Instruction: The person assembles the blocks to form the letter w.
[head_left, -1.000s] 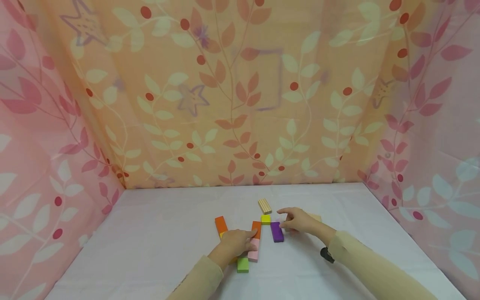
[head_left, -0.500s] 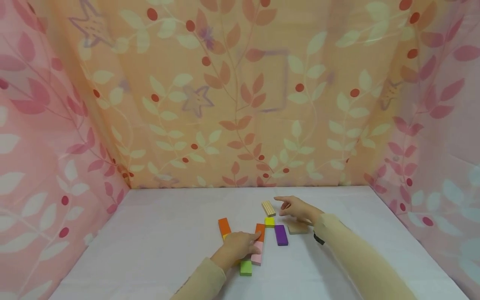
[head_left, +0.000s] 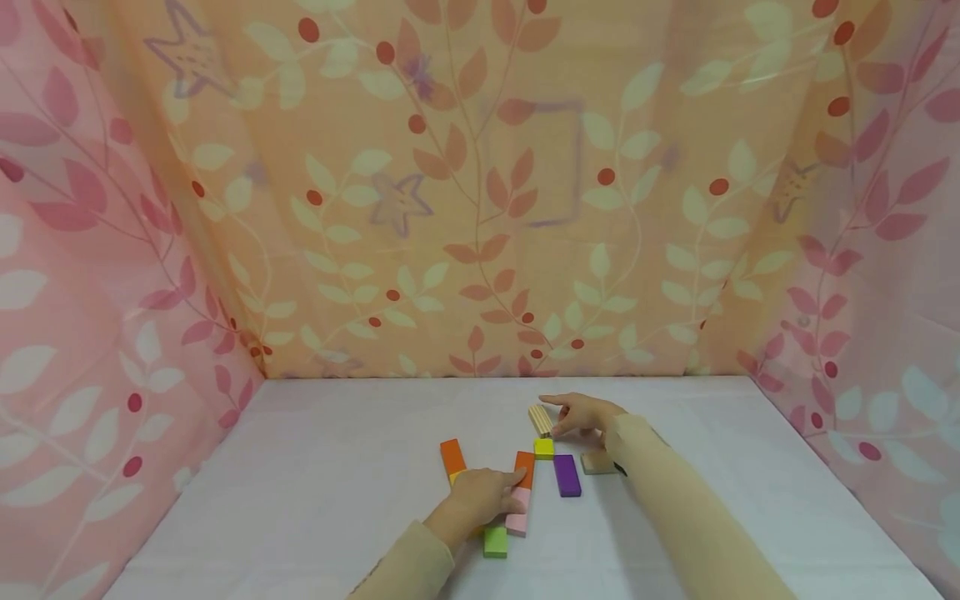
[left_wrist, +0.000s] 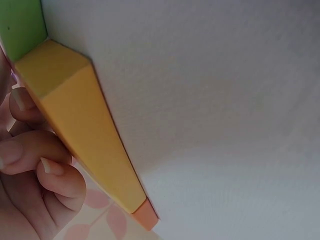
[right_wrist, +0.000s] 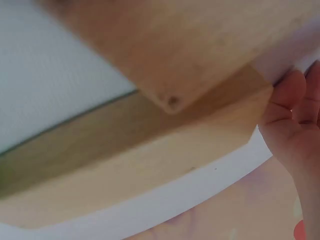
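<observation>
My left hand (head_left: 478, 497) rests over a row of coloured blocks, its index finger lying on an orange block (head_left: 526, 468). Its other fingers bend beside a pink block (head_left: 517, 525). In the left wrist view they are beside a long yellow block (left_wrist: 92, 135), which meets a green block (left_wrist: 20, 27). My right hand (head_left: 583, 412) reaches to a striped bundle of pale wooden strips (head_left: 539, 420), index finger stretched past its far end and thumb by its near right side. Contact there is unclear. Plain wooden blocks (right_wrist: 150, 165) lie under the right wrist.
A small yellow block (head_left: 543, 449) sits just in front of the striped bundle, touching or close to a purple block (head_left: 567, 476). Another orange block (head_left: 452, 455) lies left of the left hand. Patterned curtains (head_left: 420, 250) stand round the white table (head_left: 337, 467).
My right hand has moved from beside the purple block, away from me and left, to the striped bundle, uncovering a plain wooden block. The left hand has stayed on the coloured blocks.
</observation>
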